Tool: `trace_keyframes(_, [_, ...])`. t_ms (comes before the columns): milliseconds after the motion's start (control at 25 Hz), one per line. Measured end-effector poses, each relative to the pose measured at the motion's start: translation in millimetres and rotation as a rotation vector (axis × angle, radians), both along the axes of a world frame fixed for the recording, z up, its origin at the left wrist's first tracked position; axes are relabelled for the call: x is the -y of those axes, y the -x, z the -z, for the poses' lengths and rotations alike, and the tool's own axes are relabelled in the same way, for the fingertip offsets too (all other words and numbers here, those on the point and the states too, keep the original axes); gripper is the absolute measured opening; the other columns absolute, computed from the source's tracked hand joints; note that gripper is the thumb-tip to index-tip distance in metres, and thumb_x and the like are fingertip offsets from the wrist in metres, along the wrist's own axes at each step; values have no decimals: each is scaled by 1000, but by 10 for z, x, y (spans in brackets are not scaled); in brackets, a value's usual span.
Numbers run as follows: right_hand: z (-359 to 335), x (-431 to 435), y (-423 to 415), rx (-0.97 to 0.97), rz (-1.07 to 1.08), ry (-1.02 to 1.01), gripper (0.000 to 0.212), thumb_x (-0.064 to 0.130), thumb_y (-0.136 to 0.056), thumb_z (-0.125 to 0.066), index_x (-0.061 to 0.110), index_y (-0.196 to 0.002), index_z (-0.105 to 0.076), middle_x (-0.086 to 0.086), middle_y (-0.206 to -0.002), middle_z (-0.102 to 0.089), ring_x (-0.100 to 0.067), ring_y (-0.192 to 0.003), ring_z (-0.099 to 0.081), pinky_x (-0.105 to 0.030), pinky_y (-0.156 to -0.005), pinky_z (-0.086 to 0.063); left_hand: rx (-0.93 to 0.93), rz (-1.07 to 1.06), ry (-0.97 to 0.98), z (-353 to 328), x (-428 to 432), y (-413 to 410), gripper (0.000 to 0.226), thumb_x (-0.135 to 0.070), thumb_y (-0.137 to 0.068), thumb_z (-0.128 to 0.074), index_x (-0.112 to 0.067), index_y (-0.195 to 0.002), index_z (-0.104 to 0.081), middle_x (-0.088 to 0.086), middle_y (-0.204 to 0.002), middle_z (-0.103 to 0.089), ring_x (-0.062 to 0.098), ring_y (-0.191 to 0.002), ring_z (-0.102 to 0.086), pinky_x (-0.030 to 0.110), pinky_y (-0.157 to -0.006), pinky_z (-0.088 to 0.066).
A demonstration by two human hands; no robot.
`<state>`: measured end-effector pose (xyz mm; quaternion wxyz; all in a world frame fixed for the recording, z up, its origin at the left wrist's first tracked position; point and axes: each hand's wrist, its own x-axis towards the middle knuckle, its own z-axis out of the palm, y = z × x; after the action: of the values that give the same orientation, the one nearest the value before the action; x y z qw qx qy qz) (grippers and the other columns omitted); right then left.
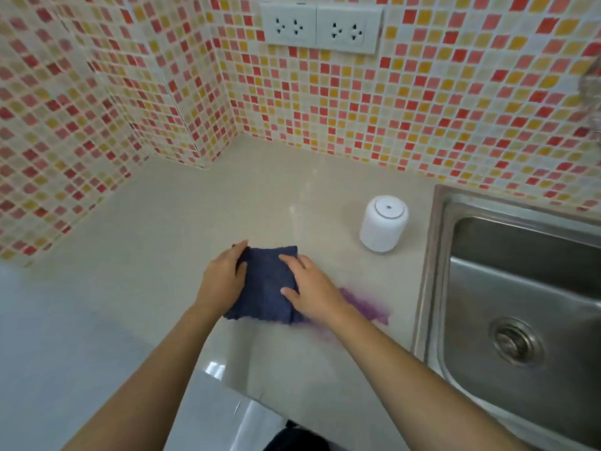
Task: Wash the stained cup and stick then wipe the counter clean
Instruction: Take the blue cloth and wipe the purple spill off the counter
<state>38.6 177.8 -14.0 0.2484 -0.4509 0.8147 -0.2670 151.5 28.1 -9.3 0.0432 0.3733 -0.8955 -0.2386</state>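
A folded dark blue cloth lies flat on the beige counter. My left hand grips its left edge, thumb on top. My right hand presses on its right side with fingers spread over the fabric. A purple stain smears the counter just right of the cloth, partly under my right wrist, with a fainter streak nearer me. A white cup stands upside down on the counter near the sink. No stick is in view.
A steel sink with a drain fills the right side. Mosaic tile walls close the counter at the back and left, with a jutting corner. Two double sockets sit on the back wall. The counter's front edge runs diagonally below my arms.
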Motion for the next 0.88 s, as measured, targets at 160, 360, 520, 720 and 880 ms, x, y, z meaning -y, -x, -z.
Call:
trace_keyframes(160, [96,-19,15,-182,230,97,41,31,-91,-49,18,-131,-46,-10,-125,-49,-31,-107,-53,-39,-91,-46,79,184,232,274,78,55,57,-46,-95,-32,-21,-146,-27,17,-155,-21,38,-135,-35,54,-100,-40])
trace_keyframes(360, [263,-1050,94,-321,638,185,44,41,-92,-31,13,-111,-60,-6,-109,-63,-28,-100,-55,-33,-89,-37,311,584,214,609,42,208,69,-69,-84,-2,-41,-146,7,-21,-150,19,11,-144,17,60,-112,4])
trace_keyframes(520, [541,-1647,326,-271,800,-7,65,53,-91,-15,11,-129,-47,-14,-129,-54,-32,-118,-48,-47,-100,-37,292,422,190,725,452,973,52,-45,-99,-12,-35,-148,1,-13,-158,5,15,-146,9,53,-117,0])
trace_keyframes(720, [766,-1676,262,-126,758,-105,84,62,-81,-4,13,-149,-9,-3,-158,-6,-14,-144,-5,-44,-115,-4,171,582,41,661,-122,686,49,-37,-100,-9,-27,-148,-15,-12,-157,-9,10,-146,2,38,-117,-4])
trace_keyframes(880, [784,-1660,240,-150,761,-180,82,63,-82,1,17,-149,0,2,-158,2,-10,-144,5,-41,-114,3,154,450,170,695,-212,-382,58,-49,-95,3,-29,-146,-14,-13,-153,-17,11,-144,-9,39,-115,-8])
